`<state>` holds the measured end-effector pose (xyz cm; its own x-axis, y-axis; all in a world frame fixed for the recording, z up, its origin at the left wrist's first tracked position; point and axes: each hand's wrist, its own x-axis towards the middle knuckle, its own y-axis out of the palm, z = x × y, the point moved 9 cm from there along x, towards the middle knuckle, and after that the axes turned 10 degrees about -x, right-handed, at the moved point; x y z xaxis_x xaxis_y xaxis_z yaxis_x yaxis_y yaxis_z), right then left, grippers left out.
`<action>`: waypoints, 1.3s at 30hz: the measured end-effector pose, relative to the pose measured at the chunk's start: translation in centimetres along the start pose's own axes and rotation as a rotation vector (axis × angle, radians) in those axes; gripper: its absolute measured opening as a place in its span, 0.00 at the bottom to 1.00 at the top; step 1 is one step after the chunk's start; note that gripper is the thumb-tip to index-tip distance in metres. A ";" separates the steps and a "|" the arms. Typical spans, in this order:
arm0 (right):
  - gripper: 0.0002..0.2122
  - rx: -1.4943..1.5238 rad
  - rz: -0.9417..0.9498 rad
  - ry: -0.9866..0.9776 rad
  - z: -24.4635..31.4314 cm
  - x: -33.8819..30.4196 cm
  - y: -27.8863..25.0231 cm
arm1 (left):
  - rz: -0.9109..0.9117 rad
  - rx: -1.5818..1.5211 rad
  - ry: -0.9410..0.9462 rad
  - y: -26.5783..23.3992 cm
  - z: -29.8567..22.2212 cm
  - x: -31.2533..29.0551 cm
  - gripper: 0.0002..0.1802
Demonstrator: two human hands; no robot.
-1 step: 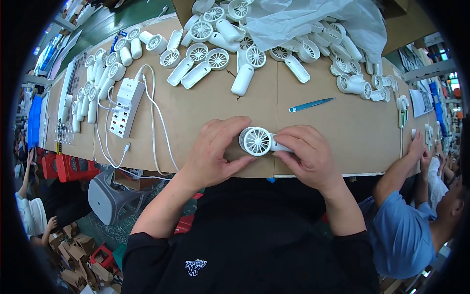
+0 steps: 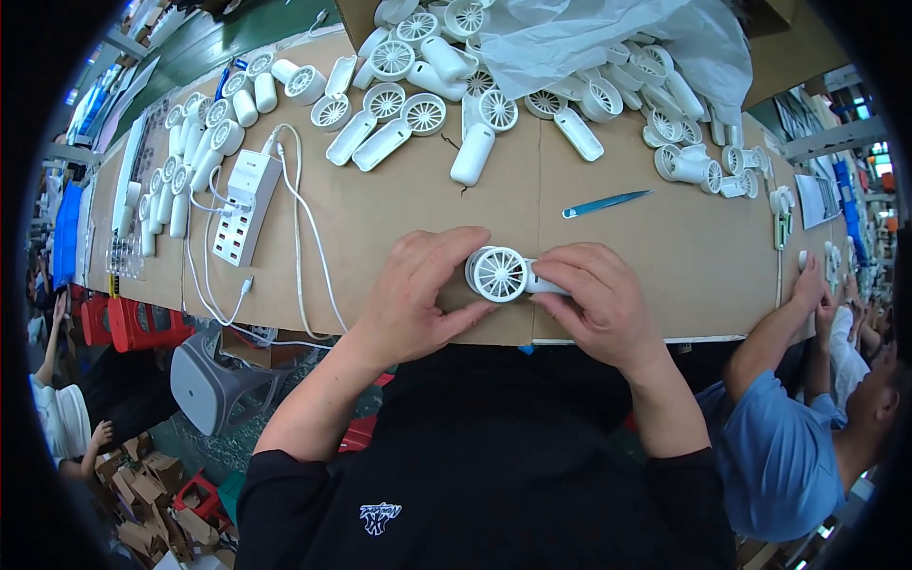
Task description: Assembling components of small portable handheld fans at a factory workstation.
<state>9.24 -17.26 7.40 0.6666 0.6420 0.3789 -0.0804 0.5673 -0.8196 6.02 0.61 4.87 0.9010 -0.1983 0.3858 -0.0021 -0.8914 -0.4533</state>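
A white handheld fan (image 2: 500,275) with a round spoked grille lies sideways between my hands, just above the table's near edge. My left hand (image 2: 413,296) curves round the fan head, its index finger at the upper rim and its thumb below. The fan's handle points right, pinched between the thumb and fingers of my right hand (image 2: 600,302), which cover most of it. Beyond my right hand, a slim blue pair of tweezers (image 2: 606,204) rests on the brown cardboard-covered table (image 2: 380,214).
White fan parts (image 2: 423,114) are heaped along the far side, partly under a translucent plastic sheet (image 2: 617,47). More white fans (image 2: 195,142) stand at left beside a white multi-port charger (image 2: 245,209) with trailing cables. A co-worker in a blue shirt (image 2: 779,456) is close on the right.
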 end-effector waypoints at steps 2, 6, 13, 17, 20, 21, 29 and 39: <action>0.14 -0.005 0.025 0.006 -0.1 0.1 0.5 | 0.034 0.014 0.023 0.2 0.0 0.1 0.34; 0.14 0.022 0.034 0.006 -0.1 0.3 0.9 | 0.035 0.013 0.024 0.1 0.3 0.0 0.33; 0.14 0.027 0.037 -0.014 0.1 0.4 1.2 | 0.051 0.020 -0.020 0.2 0.4 0.1 0.32; 0.14 -0.011 0.047 -0.024 0.1 0.4 1.4 | 0.038 0.038 -0.003 0.3 0.4 0.0 0.31; 0.14 -0.005 0.056 -0.021 -0.2 0.2 1.8 | 0.034 0.039 0.009 0.3 0.1 0.2 0.31; 0.14 -0.001 0.061 -0.019 -0.3 0.2 1.9 | 0.033 0.040 0.016 0.3 0.0 0.2 0.31; 0.14 0.050 0.116 0.020 -0.6 0.5 2.1 | 0.032 0.074 0.012 0.4 0.4 -0.1 0.30; 0.12 0.043 0.117 0.001 -0.6 0.3 2.4 | 0.040 0.018 -0.014 0.2 0.3 0.3 0.28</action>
<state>9.75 -16.02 5.28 0.6515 0.7045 0.2815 -0.1890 0.5101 -0.8391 6.36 0.51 4.69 0.9064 -0.2275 0.3560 -0.0302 -0.8754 -0.4825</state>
